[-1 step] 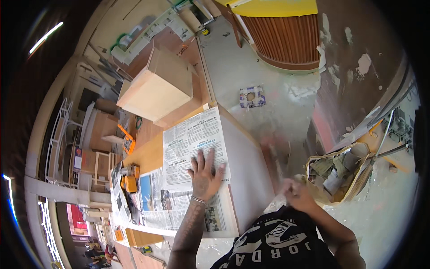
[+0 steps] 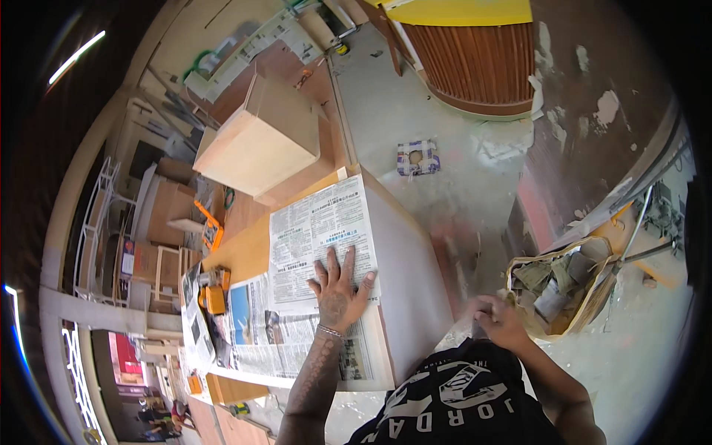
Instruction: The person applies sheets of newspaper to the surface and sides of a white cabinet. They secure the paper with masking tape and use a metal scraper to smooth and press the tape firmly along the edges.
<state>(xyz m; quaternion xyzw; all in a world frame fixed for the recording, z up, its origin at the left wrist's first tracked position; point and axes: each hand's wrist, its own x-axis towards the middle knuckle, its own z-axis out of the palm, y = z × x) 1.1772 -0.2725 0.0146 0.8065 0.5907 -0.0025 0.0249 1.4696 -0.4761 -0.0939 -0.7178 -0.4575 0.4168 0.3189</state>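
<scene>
My left hand lies flat and open on a sheet of newspaper, fingers spread and pointing away from me. That sheet covers part of a wooden worktop, and more newspaper is spread beneath and to its left. To the right of the worktop drops a smooth white side panel. Beside this panel's near end, my right hand is held low with its fingers curled closed. What it may grip is blurred and too small to make out.
An orange power tool rests at the worktop's left; another orange tool is beyond it. A plywood box stands farther back. An open sack of scraps is near my right hand. A small carton lies on the floor.
My right hand has shifted very slightly and its fingers look less smeared. My left hand stays flat on the newspaper.
</scene>
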